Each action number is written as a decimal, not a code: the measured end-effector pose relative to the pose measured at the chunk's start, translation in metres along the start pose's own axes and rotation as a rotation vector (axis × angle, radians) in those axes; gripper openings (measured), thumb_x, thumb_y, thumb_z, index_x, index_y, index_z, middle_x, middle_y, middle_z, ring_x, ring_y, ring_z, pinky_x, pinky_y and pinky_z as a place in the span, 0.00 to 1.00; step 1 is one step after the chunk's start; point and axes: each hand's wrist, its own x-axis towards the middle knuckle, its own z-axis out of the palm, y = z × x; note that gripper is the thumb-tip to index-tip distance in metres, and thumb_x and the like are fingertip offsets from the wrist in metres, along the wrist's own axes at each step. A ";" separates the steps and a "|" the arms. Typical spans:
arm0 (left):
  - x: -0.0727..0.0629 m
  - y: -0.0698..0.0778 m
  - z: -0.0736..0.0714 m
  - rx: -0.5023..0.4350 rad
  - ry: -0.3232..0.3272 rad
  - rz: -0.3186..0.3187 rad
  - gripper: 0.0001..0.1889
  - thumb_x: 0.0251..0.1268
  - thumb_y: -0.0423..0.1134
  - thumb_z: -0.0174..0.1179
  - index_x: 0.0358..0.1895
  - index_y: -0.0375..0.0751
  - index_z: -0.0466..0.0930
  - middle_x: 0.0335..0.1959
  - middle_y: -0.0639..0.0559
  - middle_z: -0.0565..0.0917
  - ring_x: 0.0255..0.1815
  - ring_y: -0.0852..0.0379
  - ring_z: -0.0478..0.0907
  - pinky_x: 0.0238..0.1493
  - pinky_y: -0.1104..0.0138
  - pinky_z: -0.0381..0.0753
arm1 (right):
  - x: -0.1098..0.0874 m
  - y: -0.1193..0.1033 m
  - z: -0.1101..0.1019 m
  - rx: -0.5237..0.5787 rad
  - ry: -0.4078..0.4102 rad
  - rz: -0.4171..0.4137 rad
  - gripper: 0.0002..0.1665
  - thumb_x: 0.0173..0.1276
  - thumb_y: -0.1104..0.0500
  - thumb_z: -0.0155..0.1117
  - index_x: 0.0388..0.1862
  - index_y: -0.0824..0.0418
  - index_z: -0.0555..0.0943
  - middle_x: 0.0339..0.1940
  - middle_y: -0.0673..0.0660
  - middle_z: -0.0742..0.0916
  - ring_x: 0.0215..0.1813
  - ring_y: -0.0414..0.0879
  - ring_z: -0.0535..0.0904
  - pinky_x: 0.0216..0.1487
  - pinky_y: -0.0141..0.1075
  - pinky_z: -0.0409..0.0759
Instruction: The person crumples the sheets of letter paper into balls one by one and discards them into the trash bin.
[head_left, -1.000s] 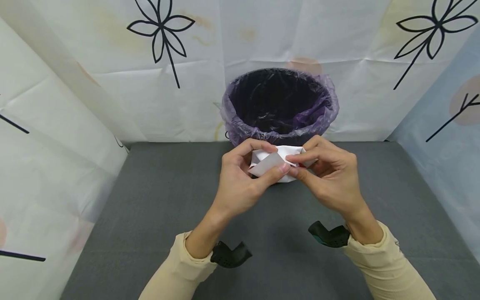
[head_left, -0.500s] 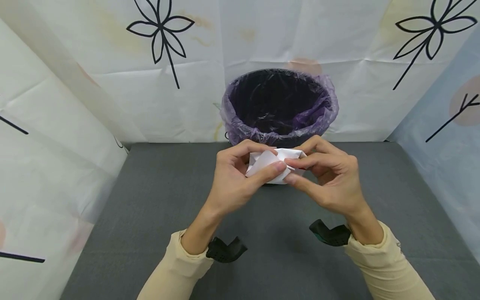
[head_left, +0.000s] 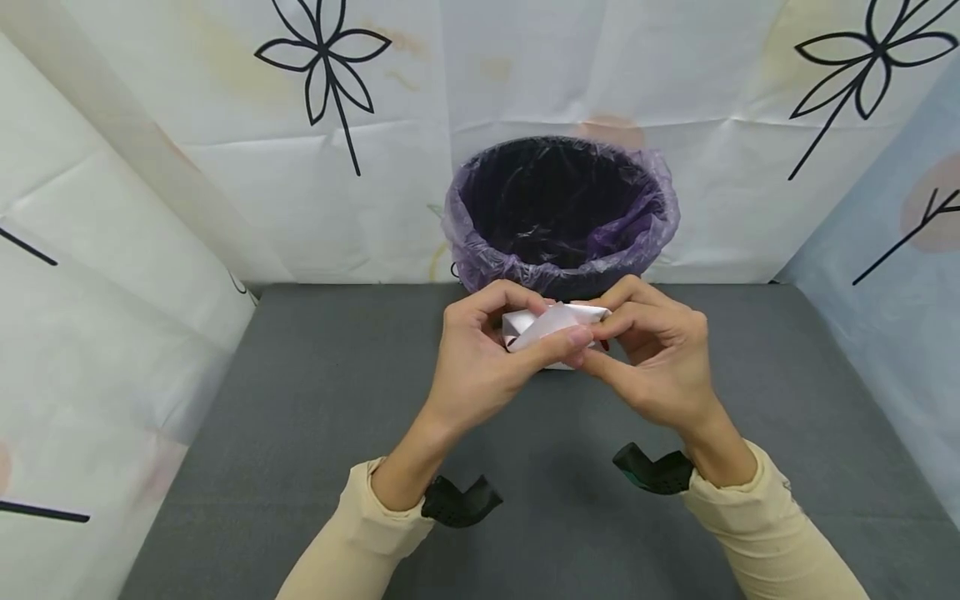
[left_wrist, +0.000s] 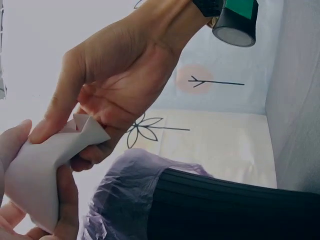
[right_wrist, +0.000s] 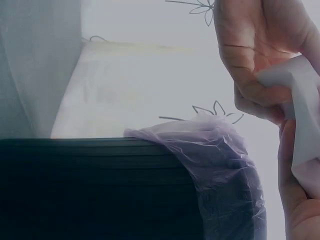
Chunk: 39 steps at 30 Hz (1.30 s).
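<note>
Both hands hold one folded piece of white paper [head_left: 551,323] in front of the bin, above the grey table. The left hand [head_left: 487,354] pinches its left side, thumb laid across the near flap and fingers curled behind. At the right side, the right hand [head_left: 656,350] grips the paper between thumb and fingers, and the two thumb tips meet near its middle. Folds and a pointed corner of the white paper [left_wrist: 42,172] show in the left wrist view. Small reddish spots appear at the paper's edges in the head view. Fingers cover much of its far side.
A dark bin [head_left: 555,200] lined with a purple plastic bag [head_left: 480,250] stands just beyond the hands, by the back wall. Printed cloth walls [head_left: 225,208] enclose the grey table [head_left: 337,375] at the back and both sides. Black straps [head_left: 461,502] sit at the wrists.
The hands stay in nearly the same place, still holding the paper. The left thumb has slid right over the flap, and the right fingers have shifted slightly along the paper's edge.
</note>
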 end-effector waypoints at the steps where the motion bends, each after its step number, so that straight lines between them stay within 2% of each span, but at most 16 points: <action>1: 0.000 0.000 -0.001 -0.014 -0.022 -0.002 0.12 0.53 0.22 0.74 0.39 0.32 0.82 0.39 0.45 0.85 0.26 0.50 0.82 0.26 0.61 0.85 | 0.000 0.001 0.000 0.004 0.014 -0.008 0.14 0.57 0.67 0.80 0.30 0.77 0.84 0.37 0.62 0.83 0.44 0.52 0.84 0.45 0.35 0.86; 6: 0.001 -0.001 -0.014 -0.119 -0.162 0.010 0.21 0.50 0.17 0.72 0.50 0.25 0.81 0.49 0.39 0.84 0.39 0.47 0.81 0.38 0.61 0.86 | -0.001 0.001 -0.002 0.019 0.064 -0.036 0.13 0.55 0.69 0.80 0.28 0.78 0.84 0.35 0.62 0.83 0.44 0.53 0.86 0.44 0.34 0.86; 9: 0.002 -0.004 -0.018 -0.188 -0.183 0.009 0.23 0.56 0.22 0.73 0.55 0.21 0.78 0.51 0.35 0.83 0.45 0.47 0.82 0.43 0.59 0.87 | -0.001 0.000 -0.002 0.016 0.069 -0.044 0.13 0.55 0.69 0.80 0.28 0.78 0.84 0.35 0.62 0.84 0.45 0.54 0.86 0.45 0.35 0.86; 13: 0.002 -0.008 -0.018 -0.224 -0.133 -0.009 0.29 0.59 0.40 0.76 0.54 0.19 0.78 0.49 0.34 0.84 0.45 0.51 0.83 0.40 0.63 0.86 | 0.000 0.001 0.001 -0.005 0.078 -0.057 0.15 0.56 0.68 0.81 0.26 0.77 0.82 0.35 0.61 0.85 0.48 0.54 0.87 0.44 0.35 0.86; 15: 0.002 -0.009 -0.017 -0.237 -0.111 -0.024 0.30 0.58 0.44 0.77 0.52 0.19 0.79 0.46 0.35 0.85 0.41 0.53 0.82 0.36 0.67 0.84 | 0.000 0.001 0.003 -0.013 0.090 -0.064 0.16 0.55 0.67 0.81 0.24 0.76 0.81 0.35 0.61 0.85 0.47 0.54 0.87 0.44 0.35 0.86; 18: 0.002 -0.008 -0.015 -0.263 -0.081 -0.051 0.27 0.58 0.40 0.77 0.50 0.18 0.80 0.44 0.38 0.86 0.38 0.54 0.82 0.34 0.69 0.82 | 0.001 0.000 0.004 -0.005 0.101 -0.054 0.20 0.56 0.68 0.80 0.27 0.78 0.75 0.34 0.61 0.84 0.45 0.54 0.87 0.44 0.36 0.86; 22: 0.002 -0.005 -0.014 -0.290 -0.037 -0.089 0.21 0.57 0.28 0.75 0.49 0.16 0.79 0.42 0.44 0.87 0.39 0.55 0.83 0.36 0.69 0.83 | 0.003 -0.001 0.004 -0.014 0.083 0.019 0.28 0.59 0.67 0.78 0.45 0.81 0.69 0.41 0.64 0.86 0.46 0.53 0.86 0.45 0.35 0.85; 25: 0.003 -0.004 -0.013 -0.268 0.003 -0.084 0.17 0.55 0.20 0.71 0.47 0.16 0.80 0.41 0.46 0.87 0.39 0.53 0.82 0.38 0.67 0.85 | 0.002 -0.003 0.003 -0.116 0.069 0.130 0.32 0.61 0.67 0.76 0.57 0.82 0.71 0.48 0.66 0.86 0.45 0.49 0.85 0.43 0.32 0.84; 29: 0.004 -0.003 -0.011 -0.239 0.049 -0.090 0.14 0.54 0.15 0.68 0.45 0.16 0.81 0.38 0.47 0.87 0.38 0.53 0.82 0.39 0.65 0.85 | 0.001 -0.006 0.003 -0.267 0.074 0.214 0.23 0.59 0.69 0.78 0.50 0.79 0.82 0.46 0.63 0.87 0.40 0.45 0.85 0.42 0.31 0.85; 33: 0.004 -0.002 -0.007 -0.219 0.081 -0.098 0.11 0.55 0.15 0.67 0.43 0.17 0.81 0.35 0.45 0.88 0.34 0.56 0.84 0.35 0.67 0.84 | 0.001 -0.006 0.007 -0.296 0.107 0.171 0.17 0.53 0.78 0.77 0.41 0.79 0.83 0.39 0.60 0.88 0.38 0.44 0.86 0.41 0.31 0.85; 36: 0.004 -0.002 -0.004 -0.180 0.105 -0.049 0.10 0.56 0.15 0.67 0.41 0.17 0.82 0.35 0.38 0.87 0.31 0.58 0.84 0.33 0.68 0.83 | 0.003 -0.005 0.012 -0.285 0.145 0.134 0.17 0.48 0.85 0.73 0.38 0.79 0.83 0.36 0.60 0.87 0.39 0.45 0.87 0.40 0.30 0.85; 39: 0.004 -0.002 0.000 -0.101 0.142 0.025 0.08 0.55 0.17 0.69 0.39 0.19 0.83 0.35 0.34 0.87 0.32 0.57 0.84 0.33 0.67 0.84 | 0.004 -0.005 0.015 -0.274 0.179 0.113 0.17 0.47 0.88 0.70 0.37 0.80 0.82 0.34 0.59 0.86 0.38 0.46 0.86 0.40 0.30 0.85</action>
